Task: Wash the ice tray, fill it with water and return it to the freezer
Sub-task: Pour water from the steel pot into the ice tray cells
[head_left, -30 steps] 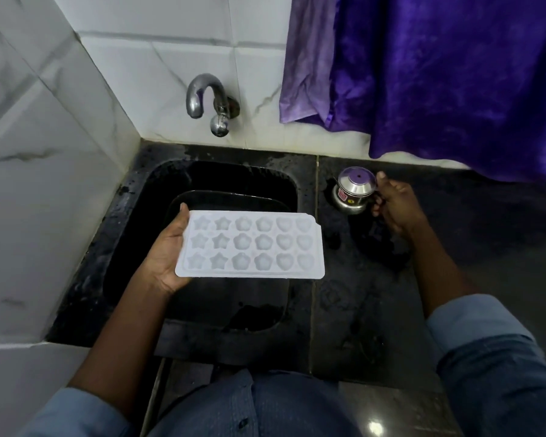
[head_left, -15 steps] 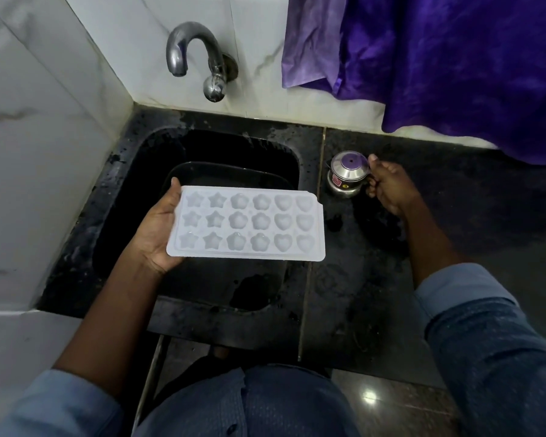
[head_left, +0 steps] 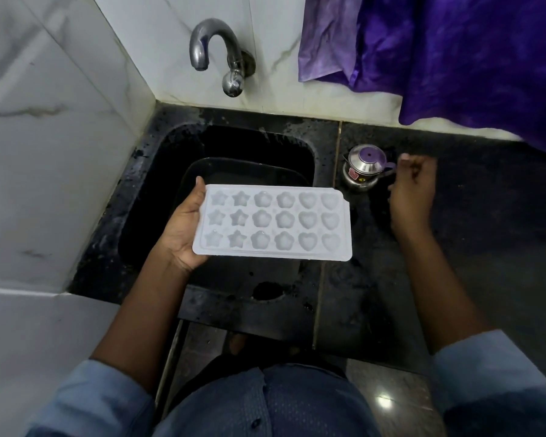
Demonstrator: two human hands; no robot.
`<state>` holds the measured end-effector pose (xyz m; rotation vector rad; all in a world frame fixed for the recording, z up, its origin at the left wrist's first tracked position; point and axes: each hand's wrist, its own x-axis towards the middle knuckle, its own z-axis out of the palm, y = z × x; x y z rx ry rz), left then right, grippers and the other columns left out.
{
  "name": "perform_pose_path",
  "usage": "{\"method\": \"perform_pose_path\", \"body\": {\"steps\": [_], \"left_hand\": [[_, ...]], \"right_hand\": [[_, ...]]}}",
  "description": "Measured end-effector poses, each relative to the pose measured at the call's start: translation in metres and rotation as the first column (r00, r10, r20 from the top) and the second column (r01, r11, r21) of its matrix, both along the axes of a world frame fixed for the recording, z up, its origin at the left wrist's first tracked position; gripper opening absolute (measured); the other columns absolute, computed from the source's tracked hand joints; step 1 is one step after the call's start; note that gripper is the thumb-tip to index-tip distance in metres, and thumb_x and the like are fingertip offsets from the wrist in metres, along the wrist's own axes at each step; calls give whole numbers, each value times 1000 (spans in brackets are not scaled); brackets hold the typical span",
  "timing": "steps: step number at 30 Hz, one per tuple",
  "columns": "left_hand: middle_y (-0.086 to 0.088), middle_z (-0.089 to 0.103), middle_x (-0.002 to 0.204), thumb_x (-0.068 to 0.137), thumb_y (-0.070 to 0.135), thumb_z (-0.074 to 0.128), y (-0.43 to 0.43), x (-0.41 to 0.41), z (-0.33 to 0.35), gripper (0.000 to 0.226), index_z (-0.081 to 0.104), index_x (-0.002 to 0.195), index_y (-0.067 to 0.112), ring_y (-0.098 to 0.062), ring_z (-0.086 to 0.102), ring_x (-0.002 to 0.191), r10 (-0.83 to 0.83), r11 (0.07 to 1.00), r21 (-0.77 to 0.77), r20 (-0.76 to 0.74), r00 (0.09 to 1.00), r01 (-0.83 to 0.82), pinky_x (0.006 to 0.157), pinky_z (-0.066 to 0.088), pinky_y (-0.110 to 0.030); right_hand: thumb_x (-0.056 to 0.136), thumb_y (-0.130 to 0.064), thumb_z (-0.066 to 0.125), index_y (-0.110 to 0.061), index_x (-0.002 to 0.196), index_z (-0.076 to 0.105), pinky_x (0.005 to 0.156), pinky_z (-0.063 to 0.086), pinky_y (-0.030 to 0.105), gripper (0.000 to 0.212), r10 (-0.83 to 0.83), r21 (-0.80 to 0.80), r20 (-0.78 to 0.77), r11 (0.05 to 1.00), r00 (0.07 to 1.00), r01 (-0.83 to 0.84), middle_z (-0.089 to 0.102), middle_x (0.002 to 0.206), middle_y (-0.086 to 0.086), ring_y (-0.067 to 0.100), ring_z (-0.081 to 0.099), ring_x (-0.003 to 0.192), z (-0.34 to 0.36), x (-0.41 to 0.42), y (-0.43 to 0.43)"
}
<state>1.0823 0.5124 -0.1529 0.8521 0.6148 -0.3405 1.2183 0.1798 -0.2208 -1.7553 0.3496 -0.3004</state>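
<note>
My left hand (head_left: 183, 228) grips the left end of a white plastic ice tray (head_left: 273, 223) and holds it level over the black sink (head_left: 145, 197). The tray has star, flower and heart moulds. The steel tap (head_left: 216, 55) sticks out of the back wall above the sink, with no water running. My right hand (head_left: 412, 192) is on the counter side, fingers curled, right beside the purple handle of a small steel pot (head_left: 363, 167). That hand is blurred, so I cannot tell whether it still holds the handle.
A dark basin (head_left: 243, 171) lies inside the sink under the tray. The wet black counter (head_left: 486, 247) stretches to the right. A purple cloth (head_left: 454, 58) hangs over the back wall. White marble walls (head_left: 44, 152) close in the left side.
The view has tilted so the tap and sink sit lower in frame. My right hand has drawn slightly back from the pot, showing its handle. The tray stays in my left hand.
</note>
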Motion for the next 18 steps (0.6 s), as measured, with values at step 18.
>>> {"method": "perform_pose_path", "body": {"steps": [18], "left_hand": [[-17,74,130,107,65,33,9,-77,7,73,85,108,13,-35,75,112,122,991,51,-19,992,-121,92,59,-54]], "right_hand": [[110,-32,48,-8,129,66,105,51,61,35,387,541,-295,822,873,-181,75,124,9,31,70,117,65,-150,92]]}}
